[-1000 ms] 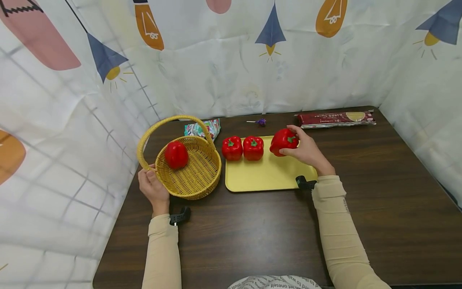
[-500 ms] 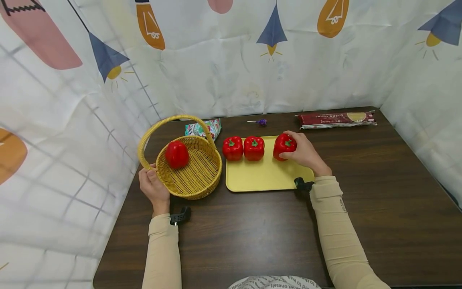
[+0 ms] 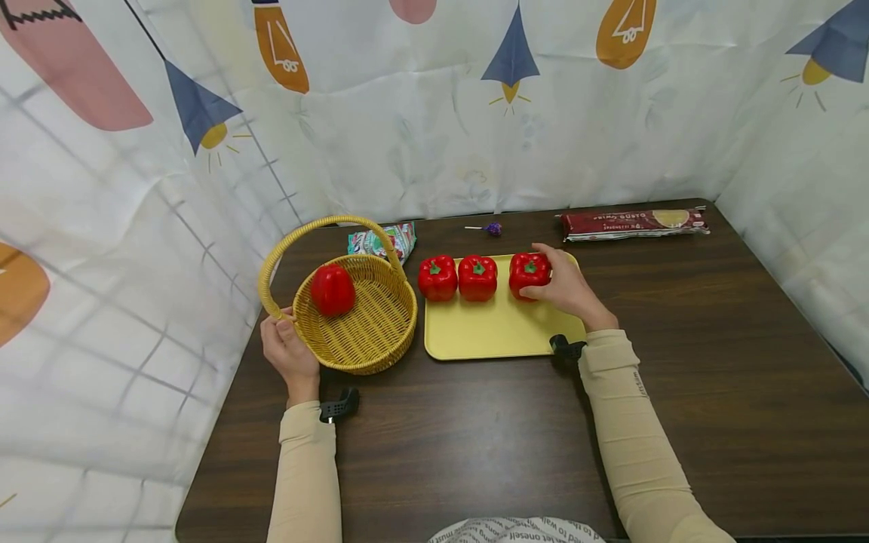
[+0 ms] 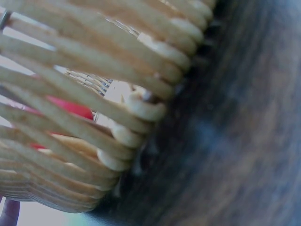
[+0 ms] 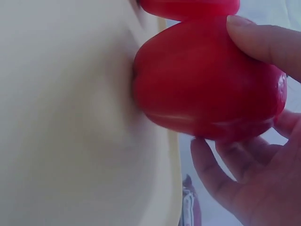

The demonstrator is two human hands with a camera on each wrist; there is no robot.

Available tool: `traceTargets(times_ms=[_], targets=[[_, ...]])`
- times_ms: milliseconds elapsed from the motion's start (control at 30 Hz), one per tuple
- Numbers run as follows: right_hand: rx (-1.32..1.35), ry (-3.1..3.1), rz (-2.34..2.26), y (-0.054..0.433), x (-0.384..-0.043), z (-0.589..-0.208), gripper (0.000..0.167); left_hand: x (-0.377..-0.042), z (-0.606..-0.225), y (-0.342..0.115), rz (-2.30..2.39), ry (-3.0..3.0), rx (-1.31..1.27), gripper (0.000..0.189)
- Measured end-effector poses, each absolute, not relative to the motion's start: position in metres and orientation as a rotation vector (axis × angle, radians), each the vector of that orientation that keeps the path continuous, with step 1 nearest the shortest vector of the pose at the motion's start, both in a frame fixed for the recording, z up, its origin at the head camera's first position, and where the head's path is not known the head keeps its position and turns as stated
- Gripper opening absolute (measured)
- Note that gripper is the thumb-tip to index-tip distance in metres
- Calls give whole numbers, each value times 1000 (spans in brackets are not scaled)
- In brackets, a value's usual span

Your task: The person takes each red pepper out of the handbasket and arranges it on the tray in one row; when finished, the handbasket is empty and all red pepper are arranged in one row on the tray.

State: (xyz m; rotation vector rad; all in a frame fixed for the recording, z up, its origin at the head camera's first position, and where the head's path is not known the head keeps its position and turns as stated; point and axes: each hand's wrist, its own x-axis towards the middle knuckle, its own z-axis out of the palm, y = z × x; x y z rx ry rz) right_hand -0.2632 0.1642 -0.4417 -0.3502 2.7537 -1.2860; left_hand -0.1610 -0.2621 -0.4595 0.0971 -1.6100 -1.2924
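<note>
My right hand (image 3: 569, 283) holds a red bell pepper (image 3: 527, 273) between thumb and fingers at the back of the yellow tray (image 3: 502, 332). In the right wrist view the same bell pepper (image 5: 202, 80) stands with its base right at the tray surface. Two more red bell peppers, one at the left (image 3: 437, 278) and one in the middle (image 3: 477, 277), sit side by side on the tray's back left part. My left hand (image 3: 292, 354) grips the left side of the yellow wicker basket (image 3: 366, 339) near the foot of its handle. Inside the basket lies another red bell pepper (image 3: 333, 290).
Behind the basket lies a green snack packet (image 3: 400, 239). A purple lollipop (image 3: 492, 229) is near the table's back edge. At the back right a long dark red snack packet (image 3: 634, 225) rests on the brown table (image 3: 713, 362). Printed curtains (image 3: 441, 136) hang behind.
My right hand has lowered its bell pepper onto the tray, turned it stem up, and slid slightly left toward the other two. My left hand and the basket have stayed put.
</note>
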Motion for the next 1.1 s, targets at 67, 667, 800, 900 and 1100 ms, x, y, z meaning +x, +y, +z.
traceTargets(times_ms=[67, 667, 800, 900, 1100], targets=[[-350, 2736, -1298, 163, -263, -442, 86, -161, -460, -262, -1294, -1608, 96, 89], [-402, 2647, -1398, 157, -261, -444, 87, -161, -459, -261, -1300, -1621, 98, 87], [-401, 2641, -1404, 156, -261, -445, 87, -161, -458, -261, -1300, -1617, 106, 87], [-400, 2637, -1410, 155, -261, -445, 87, -161, -458, -260, -1298, -1614, 109, 86], [-389, 2631, -1415, 154, -260, -445, 88, -160, -458, -260, -1289, -1615, 109, 86]])
